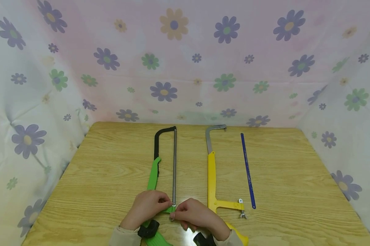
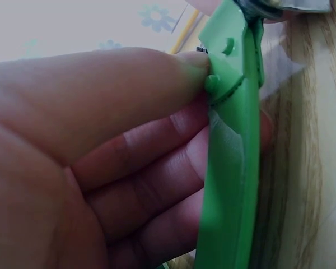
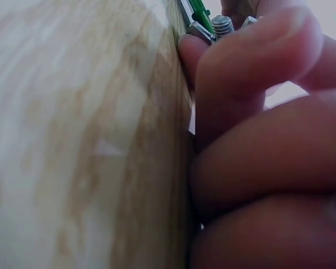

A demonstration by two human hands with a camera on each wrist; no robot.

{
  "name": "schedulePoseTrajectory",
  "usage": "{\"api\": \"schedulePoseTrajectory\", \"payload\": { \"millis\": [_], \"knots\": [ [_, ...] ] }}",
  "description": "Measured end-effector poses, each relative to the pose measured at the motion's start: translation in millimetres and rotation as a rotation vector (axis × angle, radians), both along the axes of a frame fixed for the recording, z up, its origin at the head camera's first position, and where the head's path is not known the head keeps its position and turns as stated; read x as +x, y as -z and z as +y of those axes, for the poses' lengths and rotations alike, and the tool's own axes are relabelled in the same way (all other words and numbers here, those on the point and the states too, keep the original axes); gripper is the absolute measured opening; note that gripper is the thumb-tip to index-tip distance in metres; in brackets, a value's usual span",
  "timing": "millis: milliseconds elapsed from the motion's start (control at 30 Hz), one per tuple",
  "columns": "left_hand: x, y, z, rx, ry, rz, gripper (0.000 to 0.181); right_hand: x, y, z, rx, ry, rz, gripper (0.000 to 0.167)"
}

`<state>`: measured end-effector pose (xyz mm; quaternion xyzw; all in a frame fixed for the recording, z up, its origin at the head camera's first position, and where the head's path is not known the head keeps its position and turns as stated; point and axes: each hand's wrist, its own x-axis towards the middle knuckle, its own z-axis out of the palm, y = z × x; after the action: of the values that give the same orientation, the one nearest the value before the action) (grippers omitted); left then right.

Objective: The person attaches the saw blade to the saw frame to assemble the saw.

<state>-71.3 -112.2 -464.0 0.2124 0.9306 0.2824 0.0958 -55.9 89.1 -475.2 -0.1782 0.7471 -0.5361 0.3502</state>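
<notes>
A green hacksaw [image 1: 152, 174] with a black front bow lies on the table, a grey blade [image 1: 174, 164] spanning its frame. My left hand [image 1: 150, 206] pinches the green frame near the blade's lower end; the left wrist view shows the thumb pressed on the green bracket [image 2: 229, 50] and the other fingers behind it. With thumb and forefinger, my right hand [image 1: 194, 214] pinches the metal wing nut [image 3: 200, 32] on the threaded bolt [image 3: 222, 24] at the frame's near end. The fingers partly cover the nut.
Right of the hands lies a yellow hacksaw frame [image 1: 211, 181] with no blade fitted, its own wing nut [image 1: 243, 214] at the bracket. A loose blue blade [image 1: 248, 171] lies farther right. Flower-printed cloth [image 1: 185, 68] surrounds the wooden table [image 1: 111, 164] at back and sides.
</notes>
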Motion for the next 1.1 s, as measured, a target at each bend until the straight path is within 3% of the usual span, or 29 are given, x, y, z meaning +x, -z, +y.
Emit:
{"api": "schedulePoseTrajectory", "payload": {
  "millis": [1100],
  "knots": [
    [0.4, -1.4, 0.5, -0.008, 0.004, -0.009, 0.015, 1.4, -0.6, 0.7, -0.015, 0.023, -0.011, 0.026]
  ]
}}
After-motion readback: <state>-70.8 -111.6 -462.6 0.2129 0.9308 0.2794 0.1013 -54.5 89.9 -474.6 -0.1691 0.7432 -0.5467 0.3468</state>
